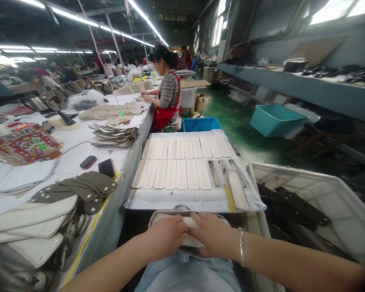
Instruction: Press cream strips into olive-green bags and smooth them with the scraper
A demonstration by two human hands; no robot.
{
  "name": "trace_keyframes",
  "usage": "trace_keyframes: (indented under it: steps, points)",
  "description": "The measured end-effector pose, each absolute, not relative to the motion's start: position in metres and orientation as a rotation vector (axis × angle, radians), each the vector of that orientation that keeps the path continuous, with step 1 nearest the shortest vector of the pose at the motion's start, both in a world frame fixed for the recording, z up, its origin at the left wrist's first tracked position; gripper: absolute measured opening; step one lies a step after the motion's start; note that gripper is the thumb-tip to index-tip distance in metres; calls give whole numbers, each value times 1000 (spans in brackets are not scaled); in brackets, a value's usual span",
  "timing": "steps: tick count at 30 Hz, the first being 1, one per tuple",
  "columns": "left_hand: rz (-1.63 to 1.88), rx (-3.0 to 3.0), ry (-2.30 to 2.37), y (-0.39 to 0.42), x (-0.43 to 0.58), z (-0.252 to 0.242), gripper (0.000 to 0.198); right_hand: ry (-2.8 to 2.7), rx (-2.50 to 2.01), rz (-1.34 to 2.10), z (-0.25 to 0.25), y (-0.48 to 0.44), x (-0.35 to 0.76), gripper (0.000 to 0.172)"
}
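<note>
My left hand [166, 235] and my right hand [213, 233] rest side by side on my lap, fingers curled down onto a cream leather piece [192, 227] with a dark edge. Both hands press or grip it. A silver bangle [241, 251] circles my right wrist. Just beyond the hands a board [158, 200] covered in clear plastic carries two rows of cream strips [182, 162]; a few slots at the right of the near row are bare, and one cream piece with rivets [237, 190] lies there.
On the left runs a long worktable [79, 150] with stacked olive and cream leather pieces [79, 188], two phones [106, 167] and piles of cut parts. A white crate [322, 194] of dark straps stands to my right. A seated person [168, 99] works further along, near blue bins [200, 123].
</note>
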State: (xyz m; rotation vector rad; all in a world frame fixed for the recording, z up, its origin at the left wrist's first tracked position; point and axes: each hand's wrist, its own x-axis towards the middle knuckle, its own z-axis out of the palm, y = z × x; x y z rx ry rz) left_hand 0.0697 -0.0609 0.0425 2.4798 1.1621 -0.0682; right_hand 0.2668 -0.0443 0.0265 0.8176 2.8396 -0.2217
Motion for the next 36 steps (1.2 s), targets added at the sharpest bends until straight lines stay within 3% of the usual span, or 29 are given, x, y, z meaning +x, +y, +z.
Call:
trace_keyframes:
  steps: [3,6,8,10,14,16,19,25,29,33,36]
  points:
    - [-105,2440,992,-49,81,25,14,2813,877,-522,36,-36,271,59]
    - [-86,2398,1002,-45,79,13,10,2554,1060,-1381,48,-17,289,75]
    - [-109,2393,1039,-45,76,10,12,2179,1283,-1890,49,-6,311,65]
    - [-147,2395,1097,-46,75,8,12,1768,1550,-2133,44,-4,336,58]
    - [-170,2542,980,-45,80,5,42,1413,1720,-2117,20,-23,365,71]
    - [-172,2671,810,-42,84,6,54,1558,1695,-1989,10,-35,365,64]
    - [-208,2771,671,-35,91,11,52,1842,1701,-1867,3,-45,358,51]
    - [-336,2716,630,-24,105,21,48,2335,1672,-1827,6,-48,363,44]
    - [-322,2613,675,-24,108,27,42,2142,1781,-1932,5,-48,359,49]
    - [-329,2551,816,-40,110,22,61,1710,1836,-2153,-4,-47,359,61]
    - [-327,2647,801,-53,114,11,47,1481,1769,-2525,-20,-47,375,57]
